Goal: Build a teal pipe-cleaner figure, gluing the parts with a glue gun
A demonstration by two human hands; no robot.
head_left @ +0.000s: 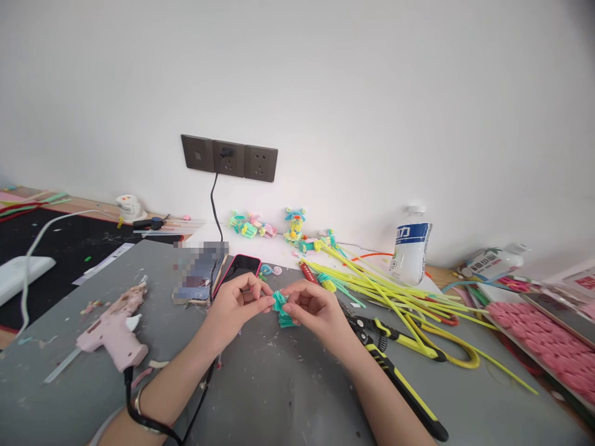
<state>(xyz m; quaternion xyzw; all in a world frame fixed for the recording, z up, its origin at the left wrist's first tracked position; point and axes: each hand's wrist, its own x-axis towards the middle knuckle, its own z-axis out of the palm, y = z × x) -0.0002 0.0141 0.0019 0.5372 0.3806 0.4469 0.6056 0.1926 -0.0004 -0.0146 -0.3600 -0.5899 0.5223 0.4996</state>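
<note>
Between my two hands is a small teal piece of fuzzy pipe cleaner work (pixel 285 317), bent into a compact shape. My left hand (pixel 242 301) pinches its upper left side with thumb and forefinger. On its right side, my right hand (pixel 313 308) closes thumb and fingers around the top. The lower part of the piece hangs visible just above the grey mat (pixel 297 396). Right of my right hand lie black and yellow pliers (pixel 395 365), their jaws partly hidden behind the wrist. Behind them spreads a bundle of yellow pipe cleaners (pixel 372 279).
A pink glue gun (pixel 111 334) lies at left, its black cord running past my left forearm. Phones, one pink-edged (pixel 244 265), lie behind my hands. Finished pipe cleaner figures (pixel 295 225) stand along the wall. A bottle (pixel 411 248) and pink braided material (pixel 542 344) are at right.
</note>
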